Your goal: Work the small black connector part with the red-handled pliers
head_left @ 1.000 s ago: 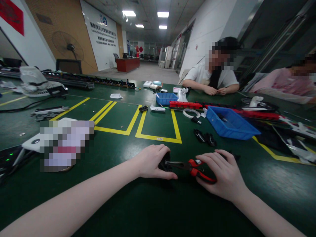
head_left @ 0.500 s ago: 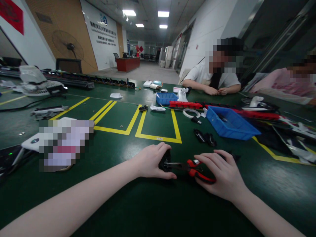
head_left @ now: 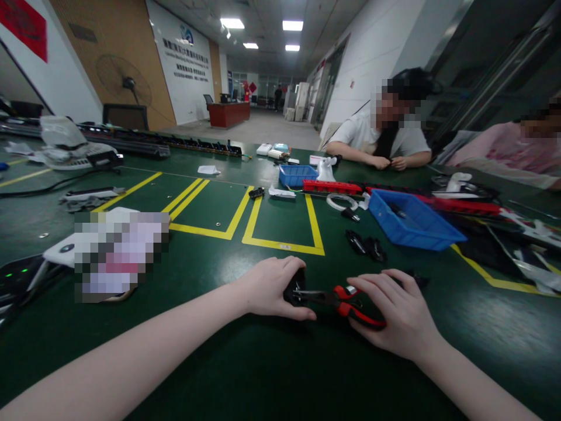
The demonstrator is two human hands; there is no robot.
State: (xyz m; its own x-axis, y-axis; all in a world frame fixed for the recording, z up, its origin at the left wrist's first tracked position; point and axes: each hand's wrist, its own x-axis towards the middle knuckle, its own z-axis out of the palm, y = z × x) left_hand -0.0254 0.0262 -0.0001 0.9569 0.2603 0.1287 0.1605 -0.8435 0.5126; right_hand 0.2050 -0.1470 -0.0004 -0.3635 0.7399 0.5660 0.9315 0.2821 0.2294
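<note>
My right hand [head_left: 394, 313] is closed around the red and black handles of a pair of pliers [head_left: 344, 301], with the handles spread apart. The long, narrow jaws point left and reach the small black part [head_left: 294, 290] in my left hand [head_left: 274, 289]. My left thumb and fingers grip that part from the left side; much of it is hidden behind the fingers and it is too dark to name. Whether the jaws pinch the part or only touch it, I cannot tell. Both hands are low over the green table [head_left: 245, 374].
Several black pieces [head_left: 366, 245] lie beyond my right hand, near a blue bin [head_left: 414, 219]. A smaller blue bin [head_left: 298, 174] stands farther back. A phone [head_left: 127, 257] lies at left. Yellow tape [head_left: 283, 245] marks the tabletop. A person [head_left: 379, 137] sits across at right, another beside them.
The whole view has shifted very slightly. My hands, the pliers and the black part keep nearly the same positions relative to each other.
</note>
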